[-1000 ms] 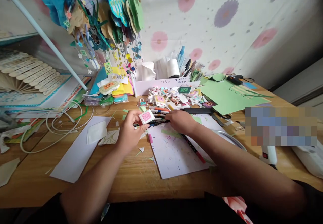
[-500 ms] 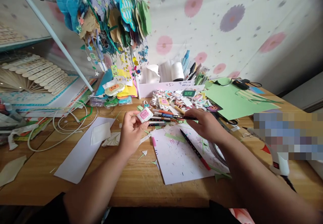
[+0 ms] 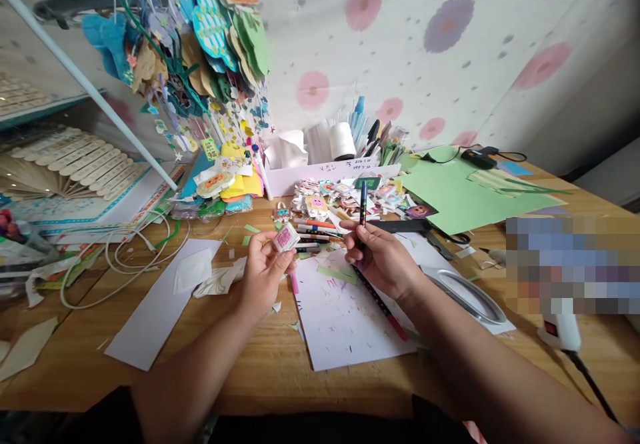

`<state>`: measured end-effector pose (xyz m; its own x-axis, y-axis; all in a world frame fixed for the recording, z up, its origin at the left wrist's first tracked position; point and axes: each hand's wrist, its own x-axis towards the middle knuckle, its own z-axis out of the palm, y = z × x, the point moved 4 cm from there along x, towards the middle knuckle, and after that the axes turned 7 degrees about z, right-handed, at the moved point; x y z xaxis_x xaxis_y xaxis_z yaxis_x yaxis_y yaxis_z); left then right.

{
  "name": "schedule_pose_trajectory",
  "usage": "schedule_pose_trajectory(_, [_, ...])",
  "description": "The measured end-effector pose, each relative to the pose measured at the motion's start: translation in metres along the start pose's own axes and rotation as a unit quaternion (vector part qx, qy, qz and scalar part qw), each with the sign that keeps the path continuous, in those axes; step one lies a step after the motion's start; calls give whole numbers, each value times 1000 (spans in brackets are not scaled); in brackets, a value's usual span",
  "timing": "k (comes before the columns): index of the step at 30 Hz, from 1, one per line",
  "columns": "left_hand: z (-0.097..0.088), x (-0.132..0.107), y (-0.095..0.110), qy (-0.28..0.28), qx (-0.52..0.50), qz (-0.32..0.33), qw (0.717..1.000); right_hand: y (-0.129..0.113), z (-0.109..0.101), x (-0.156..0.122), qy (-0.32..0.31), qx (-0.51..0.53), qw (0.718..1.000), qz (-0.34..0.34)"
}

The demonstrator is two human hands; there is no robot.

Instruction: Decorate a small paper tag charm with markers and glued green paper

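Nearest on the table (image 3: 270, 364) lies a white sheet (image 3: 345, 344) with small ink marks, a red-ended pen (image 3: 383, 305) resting on it. Beyond its near part, the left hand (image 3: 264, 271) grasps a small white pad (image 3: 286, 238) with pink pattern, pinched at the edges between thumb and fingers. It seems light and rather stiff, perhaps of paper, so hard pressure could crease it; the edges are the better hold. The right hand (image 3: 381, 257) grips a dark marker (image 3: 363, 205) upright, blue end up (smooth, probably slightly slippery, best held around its barrel). Farther lie other markers (image 3: 320, 236), then a heap of cutouts (image 3: 345, 201). Behind it, a white box (image 3: 305, 175) carries handwriting with some digits, too small to read surely. At far left, a yellow-green tag (image 3: 208, 149) bears dark characters, also unclear.
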<state>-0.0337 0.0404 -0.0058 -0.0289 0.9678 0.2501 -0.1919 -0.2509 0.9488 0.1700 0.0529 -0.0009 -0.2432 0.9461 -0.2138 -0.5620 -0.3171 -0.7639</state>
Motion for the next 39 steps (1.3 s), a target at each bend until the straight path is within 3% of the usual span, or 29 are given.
schedule_pose_trajectory(5, [26,-9,9,-117,-45,12,992,-2,1,-2,-7,50,998,47])
schedule_pose_trajectory(8, [42,-12,13,-188,-93,7,978,0,5,-3,21,72,997,21])
schedule_pose_trajectory(10, [49,-14,11,-201,-115,-3,973,4,6,-2,45,84,995,5])
schedule_pose_trajectory(15, [55,-22,-3,-205,-121,-28,971,9,5,0,76,106,991,20])
schedule_pose_trajectory(22, [59,-32,-6,-303,-57,-29,951,-2,7,-7,33,107,993,-20])
schedule_pose_trajectory(26, [57,-40,-6,-347,-13,20,938,-1,7,-8,10,137,990,-16])
schedule_pose_trajectory(33, [53,-50,10,-330,-53,42,942,5,2,1,34,112,993,11])
schedule_pose_trajectory(36, [44,-43,17,-280,-87,9,956,-14,-25,6,111,33,989,-86])
schedule_pose_trajectory(39, [28,-29,24,-209,-102,16,972,-45,-54,3,231,-86,948,-200])
